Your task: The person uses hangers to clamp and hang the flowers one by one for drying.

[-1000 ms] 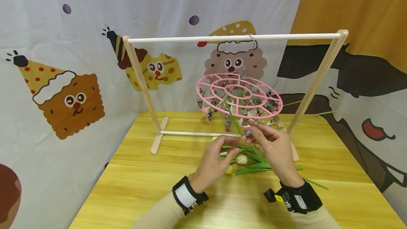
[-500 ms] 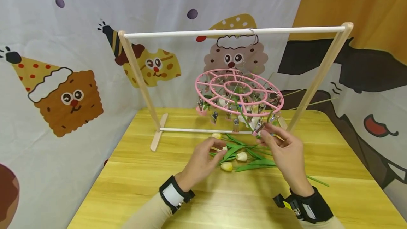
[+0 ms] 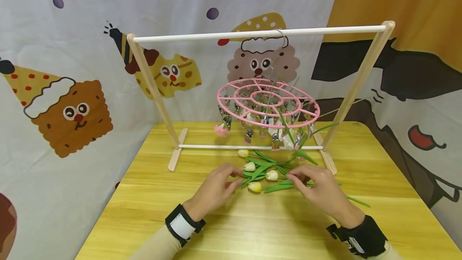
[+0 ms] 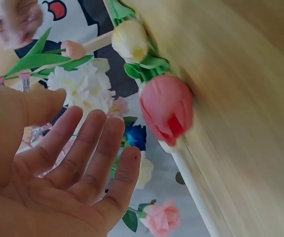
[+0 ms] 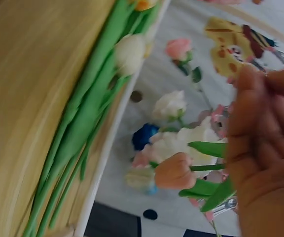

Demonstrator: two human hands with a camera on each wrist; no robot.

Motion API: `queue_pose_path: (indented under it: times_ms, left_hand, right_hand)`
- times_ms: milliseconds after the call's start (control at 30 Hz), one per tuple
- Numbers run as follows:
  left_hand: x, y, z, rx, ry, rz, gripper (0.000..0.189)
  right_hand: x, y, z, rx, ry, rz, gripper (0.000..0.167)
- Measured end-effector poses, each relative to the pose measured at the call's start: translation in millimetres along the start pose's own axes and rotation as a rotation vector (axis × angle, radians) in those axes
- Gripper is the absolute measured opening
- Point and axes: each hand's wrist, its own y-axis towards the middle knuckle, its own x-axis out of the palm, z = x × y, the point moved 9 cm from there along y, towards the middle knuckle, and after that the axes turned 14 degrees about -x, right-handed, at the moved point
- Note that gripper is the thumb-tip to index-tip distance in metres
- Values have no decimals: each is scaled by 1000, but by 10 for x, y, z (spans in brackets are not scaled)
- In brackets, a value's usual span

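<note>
Pink plastic ring hanger (image 3: 267, 105), likely hung so pink and white flowers (image 3: 221, 130) dangle; left hand (image 3: 214, 189), right hand (image 3: 321, 187) slack, empty.

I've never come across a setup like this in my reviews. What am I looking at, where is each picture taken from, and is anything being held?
There is no machine here, just a person's left hand and right hand, both bare. The widest picture comes from a camera worn on the head; the two close-ups come from one worn on each wrist.

On the wooden table lie yellow-white tulips and a red tulip near the left hand. A pink round clip hanger hangs from a rack, with a pink rose and other flowers hanging below it.

The left hand is open and holds nothing. The right is by the tulip leaves; I can't tell whether its fingers pinch anything.
</note>
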Motion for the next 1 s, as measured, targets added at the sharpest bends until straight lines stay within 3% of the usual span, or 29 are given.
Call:
queue_pose_path:
  times_ms: [167,367,633,867,1000]
  left_hand:
    - [-19,-67,-109,-14,82,-13,22]
    - [-79,-122,-246,-39,166,5,22]
    - [-187,-180,-382,-66,241,37,20]
    - [-260,-193,-460,-60,283,69,23]
    - [-290,-197,-514,-58,302,77,24]
  right_hand:
    - [171,-165,311,171,-87,-269,15]
    - [246,-411,602,287,-149,-443,23]
    - [367,-494,711,259,-209,-465,20]
    - [411,-457,668,137,-291,-455,21]
    - [448,-457,618,97,-253,-455,25]
